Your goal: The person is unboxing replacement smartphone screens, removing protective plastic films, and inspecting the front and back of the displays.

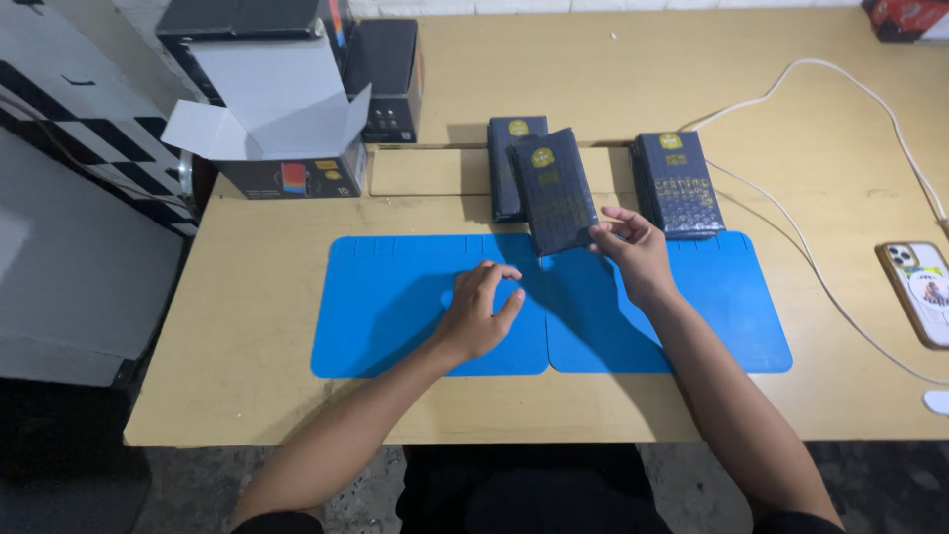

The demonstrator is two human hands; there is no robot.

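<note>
The blue mat (395, 316) lies flat on the pale wooden table (247, 396), two rubbery sheets butted together along a seam, and most of its surface is bare. There is free table between the mat and the near edge, and more to the right, where a white cable (791, 237) loops across.

The right hand (633, 247) pinches the lower right corner of a dark, glossy, flat box (556, 193) with gold print, fingers partly curled around its edge. That box sits tilted, its lower end over the mat's far edge, its upper part overlapping a second dark box (506, 158) behind it. A third one (677, 183) lies just beside the hand on the right.

The left hand (479, 311) rests on the mat near the seam, fingers loosely bent, fingertips touching the surface, holding nothing.

At the far left an open cardboard carton (277, 109) with white flaps up stands by taller black boxes (390, 74). A phone (919, 292) is cut off by the right edge of the view. The gold markings are too small to make out.
</note>
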